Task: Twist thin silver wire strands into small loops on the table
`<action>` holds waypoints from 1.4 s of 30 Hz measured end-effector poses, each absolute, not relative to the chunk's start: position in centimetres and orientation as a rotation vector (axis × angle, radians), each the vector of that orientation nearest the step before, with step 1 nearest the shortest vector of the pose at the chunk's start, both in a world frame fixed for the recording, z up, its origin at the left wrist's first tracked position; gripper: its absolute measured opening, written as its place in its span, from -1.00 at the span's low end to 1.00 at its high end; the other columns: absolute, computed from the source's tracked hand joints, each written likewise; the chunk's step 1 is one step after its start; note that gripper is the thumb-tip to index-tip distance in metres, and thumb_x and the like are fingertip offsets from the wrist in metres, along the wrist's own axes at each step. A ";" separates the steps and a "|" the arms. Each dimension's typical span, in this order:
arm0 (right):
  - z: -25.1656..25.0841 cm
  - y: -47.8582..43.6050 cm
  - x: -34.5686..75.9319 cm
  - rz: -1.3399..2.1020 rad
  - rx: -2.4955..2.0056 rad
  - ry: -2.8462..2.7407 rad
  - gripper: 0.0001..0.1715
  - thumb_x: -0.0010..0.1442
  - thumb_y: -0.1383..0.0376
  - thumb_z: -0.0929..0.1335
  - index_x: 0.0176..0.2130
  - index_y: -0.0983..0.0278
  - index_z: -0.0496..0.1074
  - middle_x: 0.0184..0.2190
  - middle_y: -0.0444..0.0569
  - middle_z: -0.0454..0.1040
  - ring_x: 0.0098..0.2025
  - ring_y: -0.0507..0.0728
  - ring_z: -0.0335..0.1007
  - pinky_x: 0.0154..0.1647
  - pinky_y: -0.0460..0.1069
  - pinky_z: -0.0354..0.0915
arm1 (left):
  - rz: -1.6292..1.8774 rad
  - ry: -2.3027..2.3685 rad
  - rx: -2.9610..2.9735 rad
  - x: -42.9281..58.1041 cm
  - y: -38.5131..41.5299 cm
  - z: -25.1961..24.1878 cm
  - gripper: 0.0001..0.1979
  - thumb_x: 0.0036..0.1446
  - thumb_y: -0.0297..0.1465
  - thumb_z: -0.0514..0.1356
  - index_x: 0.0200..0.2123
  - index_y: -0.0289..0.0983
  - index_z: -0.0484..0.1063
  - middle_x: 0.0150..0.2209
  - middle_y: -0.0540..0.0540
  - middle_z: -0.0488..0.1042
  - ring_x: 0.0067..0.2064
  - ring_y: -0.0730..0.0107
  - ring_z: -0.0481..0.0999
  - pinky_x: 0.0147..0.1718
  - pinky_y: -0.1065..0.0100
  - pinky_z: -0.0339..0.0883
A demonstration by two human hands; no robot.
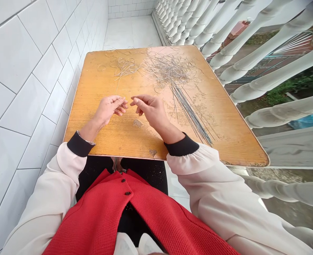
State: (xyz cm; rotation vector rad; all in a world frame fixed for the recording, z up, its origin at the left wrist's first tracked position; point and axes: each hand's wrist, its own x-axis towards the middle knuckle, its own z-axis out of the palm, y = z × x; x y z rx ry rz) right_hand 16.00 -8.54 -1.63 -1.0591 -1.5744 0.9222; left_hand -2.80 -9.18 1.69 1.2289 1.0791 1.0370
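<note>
Left hand: my left hand (109, 108) has its fingertips pinched together, low over the table (114, 138).
Right hand: my right hand (149, 108) presses thumb to forefinger, almost meeting the left.
Held strand: too fine to tell.
Wire: straight wires (190, 113) lie beside my right wrist, looped tangle (169, 69) beyond.
Care: I judge a light, close pinch works best.
</note>
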 end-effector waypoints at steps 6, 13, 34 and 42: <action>-1.6 -7.9 16.1 0.927 -1.113 -1.528 -0.71 0.26 0.06 0.51 -0.24 0.24 0.63 -0.40 -0.04 0.61 -0.51 0.02 0.37 -0.54 -0.05 0.30 | 0.858 1.048 1.314 -2.3 -9.8 1.8 -0.72 0.40 -0.40 0.27 -0.41 -0.34 0.50 -0.51 0.01 0.56 -0.54 0.62 0.51 -0.51 0.55 0.34; -1.4 -8.2 17.1 0.171 -1.221 -1.908 -0.75 0.37 0.25 0.34 -0.27 0.16 0.62 -0.30 0.02 0.67 -0.23 0.21 0.57 -0.18 0.10 0.41 | 0.833 1.063 1.372 -1.9 -9.9 1.4 -0.74 0.37 -0.48 0.28 -0.43 -0.35 0.53 -0.59 0.05 0.48 -0.60 0.64 0.47 -0.57 0.56 0.31; -2.3 -8.2 16.2 0.167 -1.312 -1.819 -0.75 0.45 0.23 0.32 -0.20 0.18 0.59 -0.34 0.00 0.66 -0.33 0.18 0.57 -0.26 0.06 0.36 | 0.933 1.133 1.279 -1.3 -10.4 1.9 -0.92 0.32 -0.54 0.30 -0.28 -0.34 0.55 -0.44 0.03 0.56 -0.47 0.59 0.60 -0.48 0.55 0.38; -2.8 -8.2 15.8 0.045 -1.329 -1.872 -0.67 0.49 0.18 0.25 -0.15 0.18 0.58 -0.34 -0.02 0.67 -0.33 0.15 0.55 -0.31 0.01 0.31 | 0.921 1.063 1.255 -1.2 -10.3 1.6 -0.83 0.28 -0.54 0.34 -0.40 -0.34 0.54 -0.50 0.04 0.55 -0.49 0.59 0.60 -0.48 0.56 0.37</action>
